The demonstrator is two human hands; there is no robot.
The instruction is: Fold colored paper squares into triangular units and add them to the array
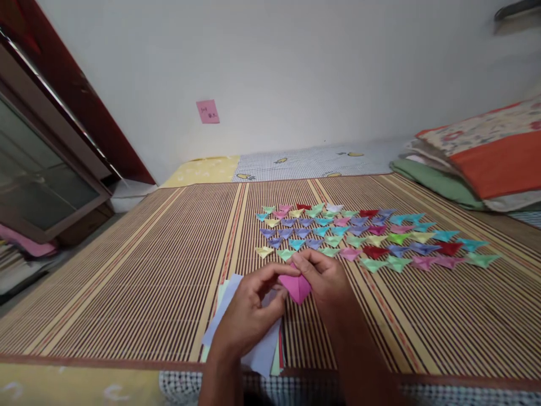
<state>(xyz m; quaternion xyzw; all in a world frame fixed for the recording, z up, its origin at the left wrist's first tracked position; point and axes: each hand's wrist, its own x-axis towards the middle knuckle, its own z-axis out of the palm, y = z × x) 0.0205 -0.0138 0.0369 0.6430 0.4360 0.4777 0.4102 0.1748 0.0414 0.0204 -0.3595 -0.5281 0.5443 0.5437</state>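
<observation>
A folded pink paper [297, 286] with a pointed lower end is held up between both hands, above the striped mat. My left hand [257, 304] grips its left side, with the thumb below and the index finger along the top. My right hand [323, 276] pinches its top edge between thumb and fingers. Under my left hand lies a stack of coloured paper sheets [262, 355], lavender on top, with green and red edges showing. Beyond the hands, several small folded paper pieces [340, 230] in many colours stand in rows.
The striped mat [139, 282] covers the bed. Folded bedding [499, 158], orange, floral and green, is piled at the far right. A pink note [208, 111] sticks to the white wall behind. A glass-fronted cabinet [38, 163] stands at the left.
</observation>
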